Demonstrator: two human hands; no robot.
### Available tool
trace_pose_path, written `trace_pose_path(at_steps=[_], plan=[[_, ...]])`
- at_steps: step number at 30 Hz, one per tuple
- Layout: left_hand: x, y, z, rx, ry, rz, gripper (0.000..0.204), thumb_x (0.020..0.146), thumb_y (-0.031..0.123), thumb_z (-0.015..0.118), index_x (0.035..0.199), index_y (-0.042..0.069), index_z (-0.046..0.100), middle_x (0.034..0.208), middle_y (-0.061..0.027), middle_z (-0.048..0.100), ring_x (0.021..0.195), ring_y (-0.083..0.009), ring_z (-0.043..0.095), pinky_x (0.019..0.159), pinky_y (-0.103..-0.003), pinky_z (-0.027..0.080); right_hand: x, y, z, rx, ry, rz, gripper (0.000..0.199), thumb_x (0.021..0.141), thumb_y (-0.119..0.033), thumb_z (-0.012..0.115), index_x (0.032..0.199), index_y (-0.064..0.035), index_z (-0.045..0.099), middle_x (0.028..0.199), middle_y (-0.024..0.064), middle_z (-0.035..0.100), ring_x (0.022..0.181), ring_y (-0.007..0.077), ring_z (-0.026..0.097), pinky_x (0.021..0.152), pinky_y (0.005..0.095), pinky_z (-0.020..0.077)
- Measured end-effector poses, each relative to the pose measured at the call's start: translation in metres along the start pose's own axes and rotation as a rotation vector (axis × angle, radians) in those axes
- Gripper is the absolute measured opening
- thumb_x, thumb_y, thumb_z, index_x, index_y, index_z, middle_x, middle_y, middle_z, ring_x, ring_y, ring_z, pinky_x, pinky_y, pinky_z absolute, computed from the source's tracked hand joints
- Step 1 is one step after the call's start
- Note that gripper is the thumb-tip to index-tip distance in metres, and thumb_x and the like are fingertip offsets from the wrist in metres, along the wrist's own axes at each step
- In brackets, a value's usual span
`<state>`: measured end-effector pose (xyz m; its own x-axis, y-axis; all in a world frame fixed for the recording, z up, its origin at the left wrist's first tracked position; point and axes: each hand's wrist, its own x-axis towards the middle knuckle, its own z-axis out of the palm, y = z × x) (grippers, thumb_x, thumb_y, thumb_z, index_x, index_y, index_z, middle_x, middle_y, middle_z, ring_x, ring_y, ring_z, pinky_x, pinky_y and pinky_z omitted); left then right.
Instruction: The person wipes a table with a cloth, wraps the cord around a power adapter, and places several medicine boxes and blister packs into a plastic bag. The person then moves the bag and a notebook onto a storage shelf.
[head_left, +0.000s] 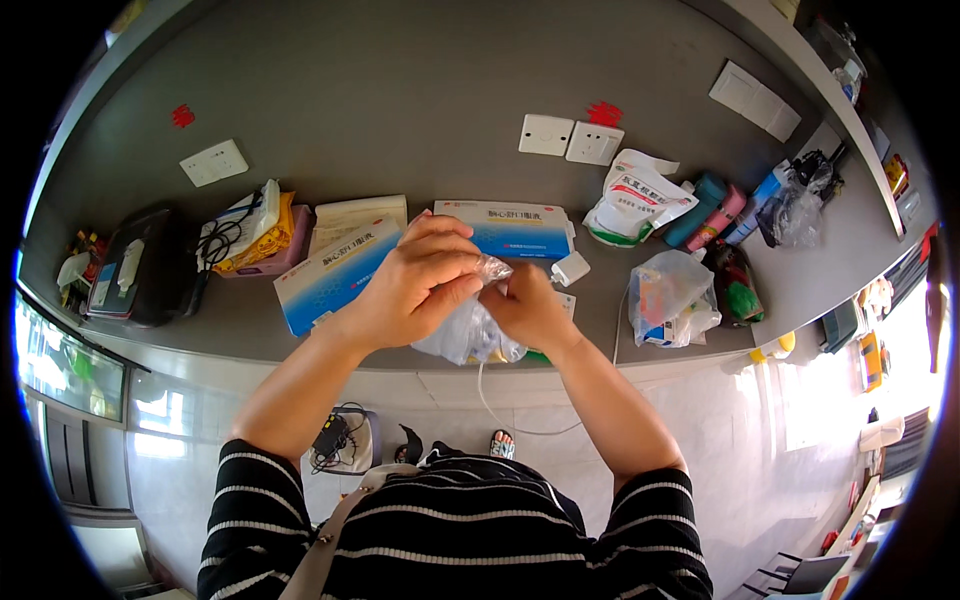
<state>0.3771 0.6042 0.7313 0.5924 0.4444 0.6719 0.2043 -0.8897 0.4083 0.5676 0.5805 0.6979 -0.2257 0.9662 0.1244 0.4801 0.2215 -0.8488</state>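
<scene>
A clear plastic bag (455,338) hangs at the front edge of the counter, its top gathered between my two hands. My left hand (425,280) is closed at the bag's bunched neck, fingers bent over it. Opposite it, my right hand (528,308) pinches the same gathered plastic, its fingertips partly hidden. What lies inside the bag is hard to make out. Behind my hands lie two blue and white boxes: a tilted left box (340,275) and a right box (515,232) set against the wall. Just beyond my right hand is a white charger plug (571,268).
On the right stand a white pouch (638,200), a filled plastic bag (672,300), and a teal cylinder (697,208). To the left are a black case (135,268) and a pink basket (285,245). A white cable (500,420) droops below the counter edge. Wall sockets (595,143) sit behind.
</scene>
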Motion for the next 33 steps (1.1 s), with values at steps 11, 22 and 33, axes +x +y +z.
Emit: trace_pose_path(at_steps=[11,22,33], plan=[[-0.048,-0.014,-0.014,-0.864,0.054,-0.555,0.016,0.076,0.007,0.075,0.088,-0.002,0.068,0.103,-0.0096,0.062,0.101,-0.0173,0.057,0.086,-0.032,0.045,-0.036,-0.019,0.033,0.327,-0.056,-0.071,0.03,0.09,-0.028,0.064,0.082,0.0001,0.065,0.057,-0.0009,0.046,0.054,0.0061,0.039,0.048,0.0264,0.0324],[-0.06,0.022,-0.016,-0.194,0.299,-0.342,0.024,0.069,0.0,0.078,0.091,0.004,0.069,0.097,-0.0066,0.066,0.089,-0.0186,0.061,0.079,-0.031,0.046,-0.031,-0.034,0.035,0.553,-0.03,0.005,0.036,0.091,-0.031,0.063,0.082,0.0035,0.066,0.069,0.0017,0.061,0.066,0.0063,0.052,0.059,0.0234,0.0416],[-0.066,0.032,0.001,-0.16,0.401,-0.254,0.032,0.063,0.0,0.08,0.092,0.006,0.067,0.105,-0.011,0.06,0.092,-0.0248,0.059,0.087,-0.037,0.043,-0.026,-0.041,0.031,0.561,-0.109,-0.08,0.014,0.087,-0.009,0.063,0.094,0.0015,0.067,0.078,0.0028,0.064,0.076,0.0076,0.058,0.07,0.0241,0.0469]])
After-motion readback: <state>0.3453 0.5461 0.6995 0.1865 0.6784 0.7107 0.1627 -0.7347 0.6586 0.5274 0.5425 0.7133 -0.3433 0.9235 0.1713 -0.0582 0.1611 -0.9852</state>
